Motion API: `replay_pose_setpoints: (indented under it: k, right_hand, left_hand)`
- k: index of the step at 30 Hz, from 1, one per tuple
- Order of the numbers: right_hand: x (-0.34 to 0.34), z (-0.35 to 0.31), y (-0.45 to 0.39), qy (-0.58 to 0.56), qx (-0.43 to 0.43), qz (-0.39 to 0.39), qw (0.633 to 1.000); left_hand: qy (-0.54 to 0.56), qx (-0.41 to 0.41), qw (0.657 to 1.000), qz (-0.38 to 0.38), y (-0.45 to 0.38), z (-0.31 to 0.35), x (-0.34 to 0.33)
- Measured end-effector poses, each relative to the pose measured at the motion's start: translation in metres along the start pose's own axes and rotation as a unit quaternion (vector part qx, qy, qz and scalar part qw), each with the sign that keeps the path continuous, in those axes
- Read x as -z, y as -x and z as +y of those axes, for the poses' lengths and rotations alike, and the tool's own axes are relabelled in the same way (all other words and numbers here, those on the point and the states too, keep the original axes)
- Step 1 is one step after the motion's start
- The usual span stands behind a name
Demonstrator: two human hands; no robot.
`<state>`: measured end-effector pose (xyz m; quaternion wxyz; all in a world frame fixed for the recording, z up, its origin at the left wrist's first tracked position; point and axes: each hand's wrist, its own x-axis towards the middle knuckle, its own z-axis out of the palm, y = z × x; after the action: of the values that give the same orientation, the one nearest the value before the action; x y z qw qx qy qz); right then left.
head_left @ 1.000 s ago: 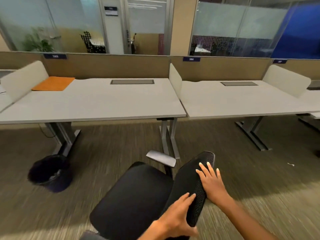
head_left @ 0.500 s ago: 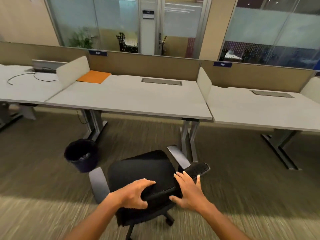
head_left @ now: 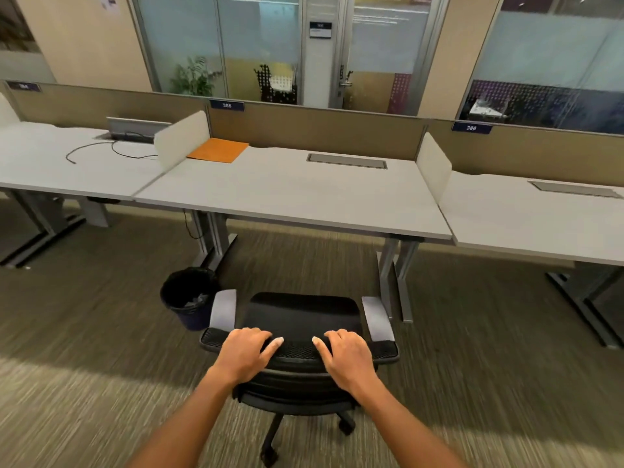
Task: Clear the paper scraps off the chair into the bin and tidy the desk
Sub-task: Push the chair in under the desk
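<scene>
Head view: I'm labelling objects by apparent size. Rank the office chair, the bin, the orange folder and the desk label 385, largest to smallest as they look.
1. Office chair, though it is nearest the camera, which inflates it.
2. Bin and orange folder: too alike to rank, and the folder lies farther back.
3. Desk label 385.

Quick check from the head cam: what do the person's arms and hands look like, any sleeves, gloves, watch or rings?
Both arms are bare for all of their length that shows; no sleeve edge enters the frame. The left hand and right hand wear no gloves. No watch, band or ring shows on either wrist or on the fingers. The fingernails look short and unpainted, though the picture is slightly soft.
</scene>
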<state>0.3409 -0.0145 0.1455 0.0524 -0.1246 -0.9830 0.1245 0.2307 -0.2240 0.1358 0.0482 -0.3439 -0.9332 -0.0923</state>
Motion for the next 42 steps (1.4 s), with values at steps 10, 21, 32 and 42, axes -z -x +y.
replay_pose_setpoints:
  k: [10, 21, 32, 42]
  right_hand:
    - [-0.025, -0.037, -0.023, 0.030, -0.064, 0.069, 0.995]
    - [-0.038, -0.029, -0.070, 0.040, -0.066, 0.102, 0.992]
    - [-0.046, -0.005, -0.179, 0.011, -0.056, 0.169, 0.984]
    - [-0.059, 0.022, -0.320, 0.011, -0.076, 0.156, 0.985]
  left_hand:
    - [-0.053, 0.005, 0.998, 0.018, -0.027, -0.045, -0.007]
    - [-0.021, 0.029, 0.999, 0.013, -0.065, -0.057, -0.010]
    - [-0.022, 0.049, 0.998, 0.018, -0.165, -0.087, -0.026]
    - [-0.031, 0.049, 0.998, 0.011, -0.299, -0.124, -0.041]
